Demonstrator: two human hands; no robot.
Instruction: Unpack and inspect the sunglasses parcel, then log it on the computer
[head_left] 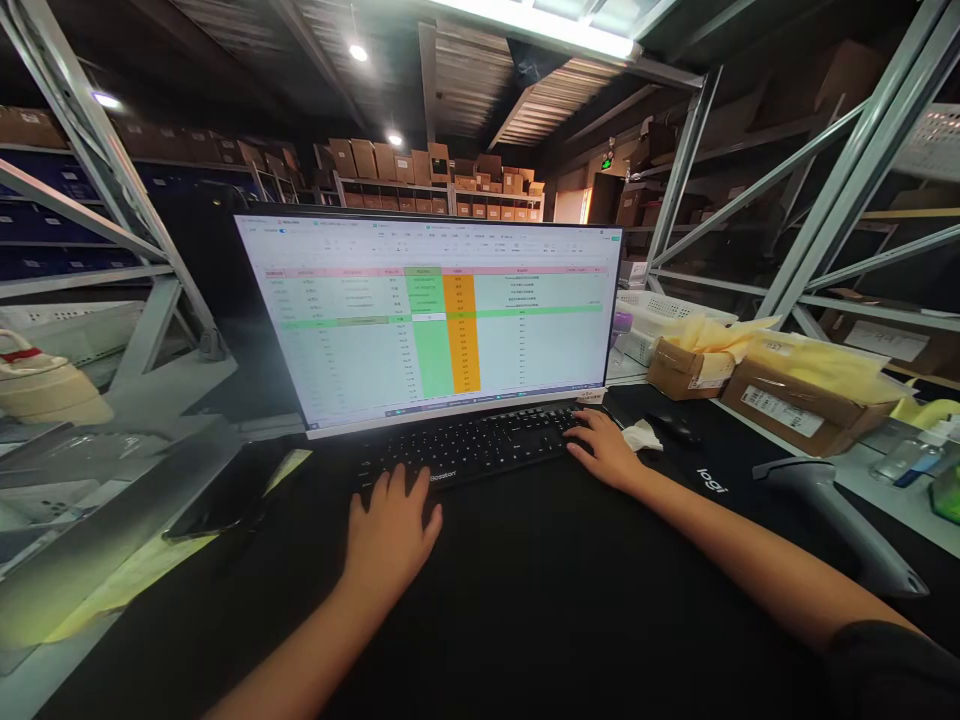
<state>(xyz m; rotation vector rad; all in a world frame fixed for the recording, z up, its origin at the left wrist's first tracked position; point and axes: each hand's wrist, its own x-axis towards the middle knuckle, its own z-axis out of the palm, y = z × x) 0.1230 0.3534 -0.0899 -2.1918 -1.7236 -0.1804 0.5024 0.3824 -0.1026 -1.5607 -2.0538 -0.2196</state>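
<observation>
My left hand [391, 530] lies flat on the black desk mat [525, 600], fingers stretched out and touching the front left edge of a black keyboard [472, 445]. On the keyboard's right end rests my right hand [602, 447], fingers spread on the keys and holding nothing. Behind the keyboard stands a wide monitor [431, 315] showing a spreadsheet with green and orange columns.
A black mouse [675, 428] and a crumpled white tissue [643, 436] lie right of the keyboard. A grey barcode scanner [840, 520] lies at right. Cardboard boxes [787, 405] with yellow bags sit behind it. A dark phone [217, 500] lies at left. Metal shelving surrounds the desk.
</observation>
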